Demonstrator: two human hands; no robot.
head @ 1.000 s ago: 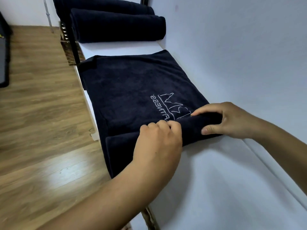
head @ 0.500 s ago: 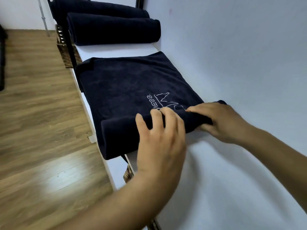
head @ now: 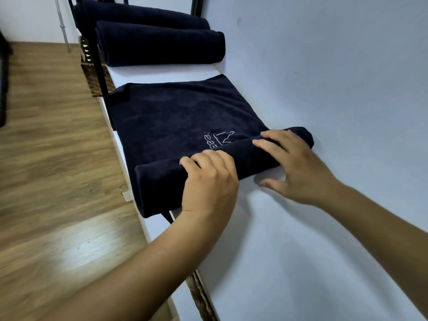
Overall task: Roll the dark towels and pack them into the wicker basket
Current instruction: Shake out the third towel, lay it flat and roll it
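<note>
Navy towel [head: 176,117] lies on the white counter [head: 289,239], its right edge against the wall [head: 335,66]. The near end is rolled into a tube [head: 162,179] running across the counter, and the rest lies flat beyond it. The tube's left end overhangs the counter edge; its right end touches the wall. The white stitched logo [head: 220,140] sits just past the tube, partly covered by it. Left hand [head: 208,181] is on the middle of the tube, fingers curled over the top, gripping it. Right hand [head: 298,167] is further right on the tube, fingers fairly straight and spread, laid over the top, with the thumb splayed on bare counter just in front of the tube. At the far end is a near roll [head: 159,45], with a strip of bare counter between it and the flat towel. A far roll [head: 143,16] lies right behind it, parallel, partly hidden. The wicker basket [head: 91,75] is left of the counter, by a black post [head: 97,56], mostly hidden, so can't tell its contents. Wood floor [head: 51,158] is on the left.
</note>
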